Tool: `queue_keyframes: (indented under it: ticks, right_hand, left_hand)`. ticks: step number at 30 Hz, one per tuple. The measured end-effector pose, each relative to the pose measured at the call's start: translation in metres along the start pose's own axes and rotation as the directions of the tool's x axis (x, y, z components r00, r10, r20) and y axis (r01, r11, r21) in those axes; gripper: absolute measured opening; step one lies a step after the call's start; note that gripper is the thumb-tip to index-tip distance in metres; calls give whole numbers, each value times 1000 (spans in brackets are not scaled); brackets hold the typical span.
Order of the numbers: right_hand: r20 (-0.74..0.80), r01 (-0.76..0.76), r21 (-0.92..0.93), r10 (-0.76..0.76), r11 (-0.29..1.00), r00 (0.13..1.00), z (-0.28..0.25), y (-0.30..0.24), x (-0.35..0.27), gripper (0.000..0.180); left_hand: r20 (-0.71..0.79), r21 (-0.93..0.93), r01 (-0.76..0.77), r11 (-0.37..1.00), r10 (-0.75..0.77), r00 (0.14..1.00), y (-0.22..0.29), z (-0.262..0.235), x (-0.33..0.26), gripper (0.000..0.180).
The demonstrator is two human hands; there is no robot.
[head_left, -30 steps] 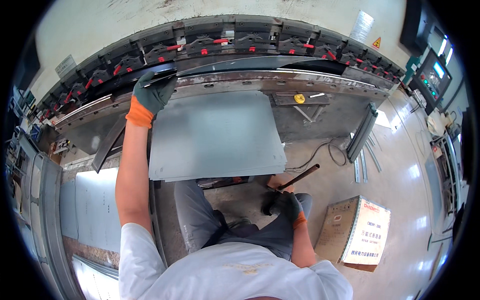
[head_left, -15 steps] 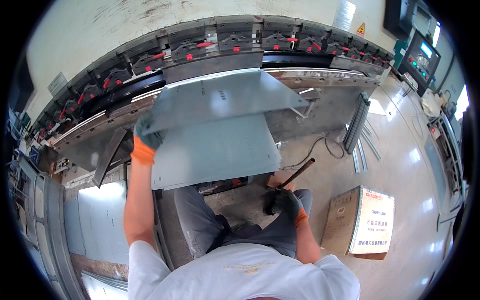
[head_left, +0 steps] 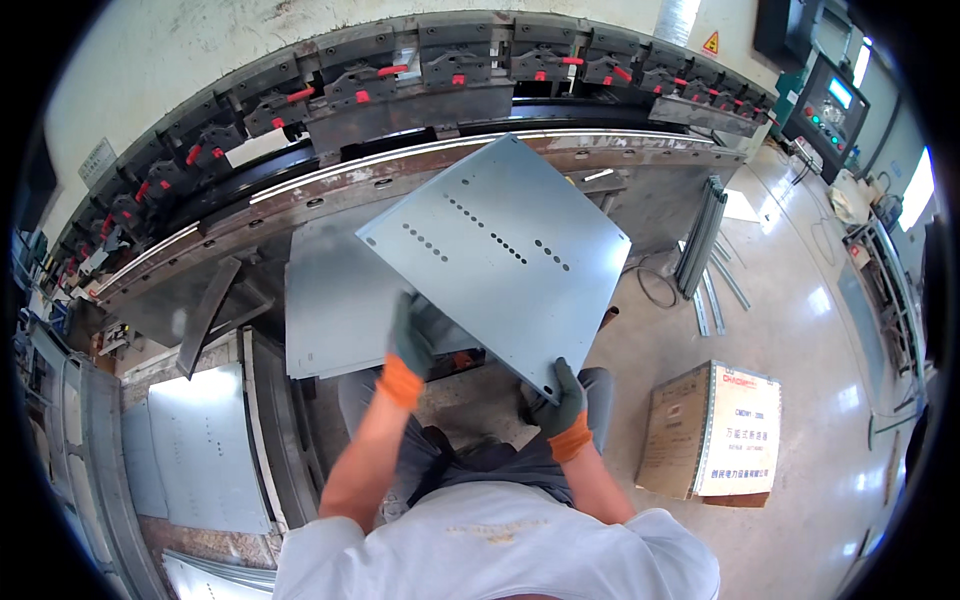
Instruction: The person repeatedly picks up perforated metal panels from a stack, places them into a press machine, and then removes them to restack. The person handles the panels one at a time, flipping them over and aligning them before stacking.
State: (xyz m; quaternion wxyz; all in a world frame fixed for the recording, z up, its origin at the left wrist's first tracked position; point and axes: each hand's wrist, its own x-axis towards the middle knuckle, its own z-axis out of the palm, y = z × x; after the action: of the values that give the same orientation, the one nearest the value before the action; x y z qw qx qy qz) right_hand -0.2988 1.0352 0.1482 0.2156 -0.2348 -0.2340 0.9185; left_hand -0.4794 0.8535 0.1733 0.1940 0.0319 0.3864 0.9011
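A grey metal sheet (head_left: 500,270) with rows of punched holes is held up at a slant in front of the press brake (head_left: 420,85), its far corner near the machine's bed. My right hand (head_left: 566,405), in a dark glove with an orange cuff, is closed on the sheet's near corner, thumb on top. My left hand (head_left: 412,335), gloved the same way, is by the sheet's lower left edge. Motion blurs its fingers, so their grip is unclear. Beneath the raised sheet lies another flat metal sheet (head_left: 330,300), partly covered by it.
On the left, more punched sheets (head_left: 205,440) lie on a low stand. A cardboard box (head_left: 680,430) sits on the floor to the right. Long narrow metal strips (head_left: 703,240) lean against the machine, with a cable (head_left: 655,285) nearby. A control panel (head_left: 833,110) stands far right.
The sheet has come away from the machine's jaws, turned and tilted toward me. My right hand has let go of a dark rod and taken the sheet's corner. My left hand has moved right and nearer.
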Motion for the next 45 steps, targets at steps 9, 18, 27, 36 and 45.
queue_keyframes:
  ticks: [9, 18, 27, 36, 45]
  right_hand:
    - [350, 490, -681, -347, 544, 870, -42, -40, 1, 33]
    - [374, 326, -792, -11, 517, 927, -23, -52, -9, 35]
    - [909, 900, -416, 48, 129, 413, 27, -52, 133, 45]
    - [453, -202, -168, 258, 965, 853, 65, -59, 141, 51]
    - [396, 204, -384, -38, 900, 917, 29, -47, 197, 36]
  left_hand:
    - [21, 53, -99, 994, 98, 995, 57, -50, 71, 31]
    - [-138, -140, -130, 982, 111, 984, 99, -125, -88, 32]
    - [-156, 102, -229, 968, 243, 957, 118, -147, -93, 47]
    - [-155, 77, -282, 956, 291, 944, 104, -104, -55, 45]
    - [-182, 72, -313, 947, 321, 929, 99, -101, -44, 45]
